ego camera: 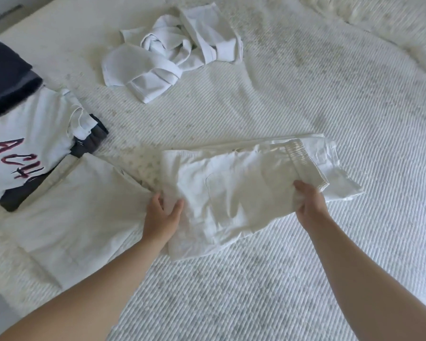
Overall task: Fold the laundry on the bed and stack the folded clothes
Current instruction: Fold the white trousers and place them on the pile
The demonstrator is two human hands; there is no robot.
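Note:
White trousers lie partly folded across the middle of the bed, their legs stretching to the left. My left hand grips the fabric at the fold, thumb on top. My right hand grips the ribbed waistband end at the right and holds it slightly off the bed. A crumpled white garment lies unfolded at the far middle. At the left stands a stack with a folded white T-shirt with red lettering on dark clothes.
The white ribbed bedspread covers the bed. A dark navy folded item sits at the far left behind the stack. A fluffy white blanket lies at the far right corner. The bed's left edge runs near the bottom left.

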